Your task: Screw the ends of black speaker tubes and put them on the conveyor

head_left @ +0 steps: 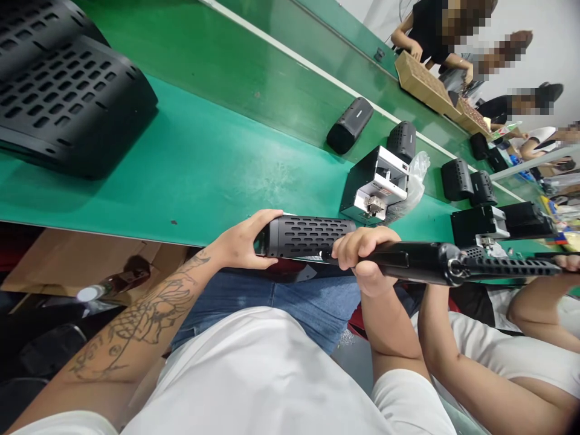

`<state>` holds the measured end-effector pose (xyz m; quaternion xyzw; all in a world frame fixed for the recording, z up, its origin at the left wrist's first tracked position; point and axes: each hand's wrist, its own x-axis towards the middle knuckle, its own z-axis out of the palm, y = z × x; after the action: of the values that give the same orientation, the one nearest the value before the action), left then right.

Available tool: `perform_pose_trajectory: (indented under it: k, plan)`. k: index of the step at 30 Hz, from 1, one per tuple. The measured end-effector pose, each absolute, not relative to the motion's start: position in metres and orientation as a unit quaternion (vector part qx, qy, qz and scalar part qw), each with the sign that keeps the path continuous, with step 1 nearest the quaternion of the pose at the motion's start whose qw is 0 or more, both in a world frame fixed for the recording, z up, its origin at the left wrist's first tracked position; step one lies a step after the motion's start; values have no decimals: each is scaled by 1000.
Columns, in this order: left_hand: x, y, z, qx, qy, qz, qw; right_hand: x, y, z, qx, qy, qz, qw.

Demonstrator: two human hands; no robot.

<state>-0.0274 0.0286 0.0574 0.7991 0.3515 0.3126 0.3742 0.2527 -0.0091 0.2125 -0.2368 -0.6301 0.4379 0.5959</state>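
My left hand (242,244) is wrapped round the left end of a black perforated speaker cylinder (310,235), which lies at the near edge of the green bench (190,163). My right hand (365,257) is closed in a fist round a black electric screwdriver (414,263). The screwdriver lies level, with its tip at the cylinder's right end. The contact point is hidden by my fingers.
A large black perforated shell (67,90) sits at the far left. A black speaker (350,125), black-and-white fixtures (376,184) and several more black housings (457,179) line the bench. A neighbour's hand (571,263) holds a perforated grille (512,267). Other people work by cardboard trays (423,84).
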Motion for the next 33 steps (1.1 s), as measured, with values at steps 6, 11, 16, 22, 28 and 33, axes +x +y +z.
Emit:
perform_pose_trajectory:
  k: [6,11,16,22,28,33]
  plan:
    - [-27,28,60,800,355,307,375,255,-6,208,-212,-633,462,583]
    - [-27,28,58,802,353,312,367,256,-10,202,-236,-637,458,574]
    - [-26,27,56,808,355,310,354,270,-11,210,-295,-607,402,619]
    - [-25,26,57,815,350,316,337,345,51,221,-387,-526,145,743]
    - [-26,27,58,812,360,302,345,387,99,203,-463,-507,135,714]
    - [-27,28,56,806,371,298,353,382,91,197,-474,-496,172,707]
